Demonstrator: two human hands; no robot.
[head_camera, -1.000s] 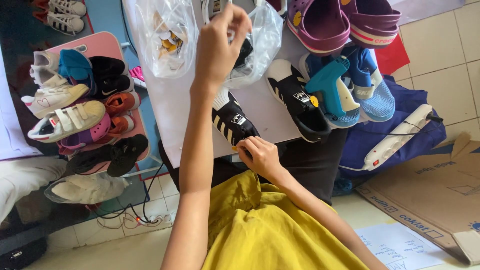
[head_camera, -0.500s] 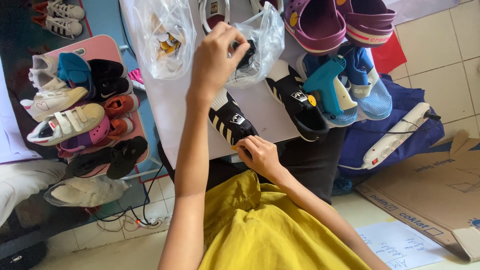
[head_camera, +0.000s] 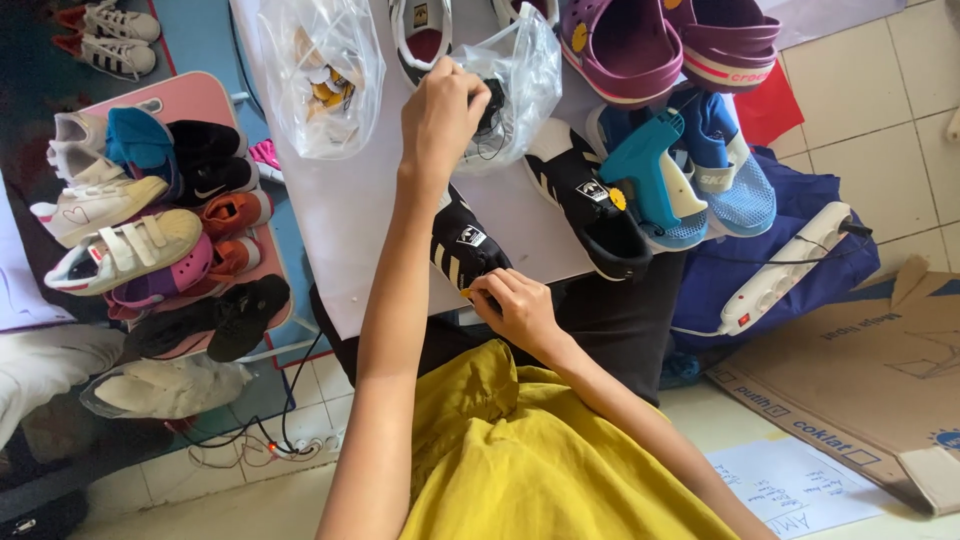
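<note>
While the left hand (head_camera: 443, 112) pinches the clear bag (head_camera: 510, 85) | right hand (head_camera: 520, 308) fingers curled, gripping the black sneaker (head_camera: 462, 248) | steadying it looks wise.

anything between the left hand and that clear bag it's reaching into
Nothing visible does. The left hand is already at the clear plastic bag, fingers at its opening. The black striped shoe sits nearer the person, held by the right hand, below the reach, not across it.

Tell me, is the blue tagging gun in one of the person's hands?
No, the blue tagging gun lies on the shoes at the table's right, apart from both hands.
</note>
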